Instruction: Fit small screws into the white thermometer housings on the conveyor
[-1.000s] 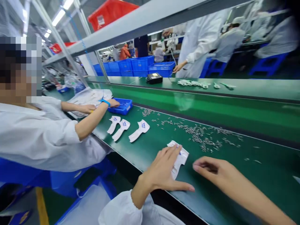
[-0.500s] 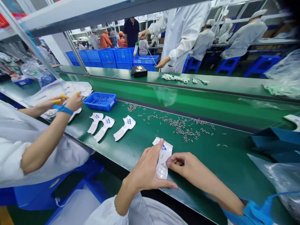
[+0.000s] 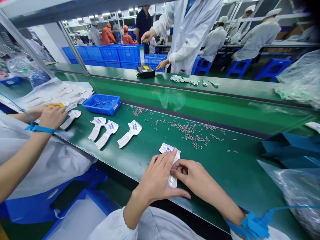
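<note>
A white moulded plastic shell (image 3: 172,181) with blue pieces in its wider far end lies on the green bench in front of me. My left hand (image 3: 157,176) rests along its left side, fingers stretched out and thumb spread towards the bench edge. My right hand (image 3: 187,170) reaches in from the right with thumb and forefinger pinched over the shell's middle. Whatever is between those fingertips is hidden. Both hands cover much of the shell. Beyond them, many small silvery metal parts (image 3: 191,133) lie scattered. Several similar white shells (image 3: 130,133) lie to the left.
A blue tray (image 3: 101,105) of small blue pieces stands at the back left. A co-worker's hands (image 3: 51,115) hold something yellow there. Clear plastic bags (image 3: 295,190) and dark blue-green folded material (image 3: 290,146) lie at the right. A raised green ledge (image 3: 120,71) runs behind.
My right hand has moved slightly left, over the middle of the shell. My left hand keeps its pose. The co-worker's hands at the left have moved left and lower. The view has shifted slightly.
</note>
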Tool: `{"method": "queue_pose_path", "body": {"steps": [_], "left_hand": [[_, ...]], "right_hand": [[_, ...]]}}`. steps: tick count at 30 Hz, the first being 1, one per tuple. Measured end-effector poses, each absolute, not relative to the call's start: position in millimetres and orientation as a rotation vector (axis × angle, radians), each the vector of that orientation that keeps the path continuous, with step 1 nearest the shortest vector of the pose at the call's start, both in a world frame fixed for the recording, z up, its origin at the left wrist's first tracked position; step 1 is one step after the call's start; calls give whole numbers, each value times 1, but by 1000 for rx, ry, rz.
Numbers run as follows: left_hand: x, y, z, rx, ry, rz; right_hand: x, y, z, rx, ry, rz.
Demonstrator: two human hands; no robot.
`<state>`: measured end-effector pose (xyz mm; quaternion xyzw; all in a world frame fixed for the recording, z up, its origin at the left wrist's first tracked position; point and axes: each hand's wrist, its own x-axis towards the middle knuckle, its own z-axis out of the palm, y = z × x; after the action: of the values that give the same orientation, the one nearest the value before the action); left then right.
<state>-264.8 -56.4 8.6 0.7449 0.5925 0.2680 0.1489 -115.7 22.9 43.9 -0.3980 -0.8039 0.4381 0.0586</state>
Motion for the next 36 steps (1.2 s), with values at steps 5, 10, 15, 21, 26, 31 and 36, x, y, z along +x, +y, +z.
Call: {"method": "queue_pose_path", "body": {"steps": [5,10,15,21,26,31,36], "left_hand": [[-265,-56,10,2141,1702,782],[-266,-57,10,2159,1702,779],[-266,-57,6,2184,1733,761],[-269,-58,5,2186,1782,699],[-270,-58,5,2154,1795,672],[-271,-58,5,2172,1786,682],[-268,-58,6,2183,1801,673]], "right_hand": [[-116,22,50,-1262,-2552,1196],[-122,25,55,-1369,-2602,1134],[-117,38,57,-1248,-2614,1199],[-54,85,35,-1511,-2342,631],[-43,102,17,-1509,-2379,553],[-59,103,18,-1578,-2407,485],[-56,87,35,-1561,-2372,761]]}}
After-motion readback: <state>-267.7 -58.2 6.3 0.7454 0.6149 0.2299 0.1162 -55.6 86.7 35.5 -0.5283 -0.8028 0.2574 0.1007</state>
